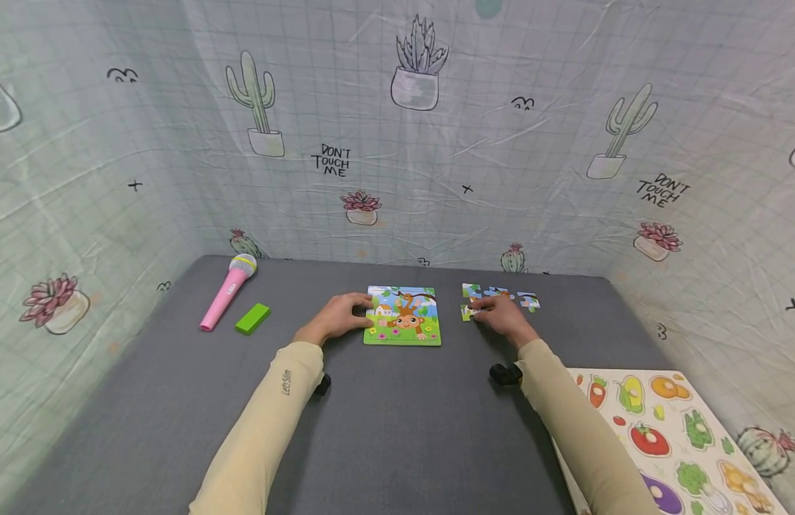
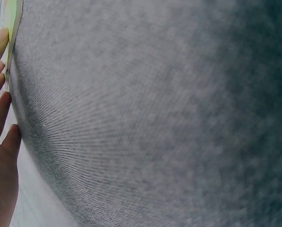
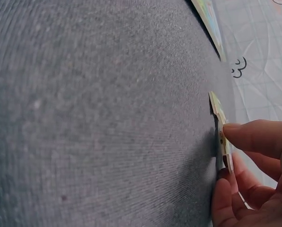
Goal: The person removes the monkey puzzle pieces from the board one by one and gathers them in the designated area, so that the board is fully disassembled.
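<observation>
Head view: a person in cream sleeves (image 1: 275, 404) works two-handed over a dark gray bench (image 1: 397, 436), where we see a green-edged puzzle board (image 1: 404, 342) lying flat near the middle, its picture showing a monkey below a branch. We take that board as the clock's centre, with twelve toward the backdrop (image 1: 430, 157), a pale sheet printed with cacti and the words "DON'T TOUCH ME." At nine o'clock, the left hand (image 1: 334, 318) touches the board's edge, its grip apart, thumb and fingers spread. At three o'clock, the right hand (image 1: 504, 319) is down at the bench, its grip clamped on a puzzle piece (image 1: 465, 312) pinched between thumb and fingers. Just beside that hand, between two and three o'clock, we find more loose pieces (image 1: 529, 299). Well apart at nine o'clock, a bright green block (image 1: 253, 319) lies near a pink microphone (image 1: 225, 295), whose gray head points to one o'clock. At four o'clock, partly covered by the right sleeve, lies a white board (image 1: 676, 445) of vegetable pictures.
</observation>
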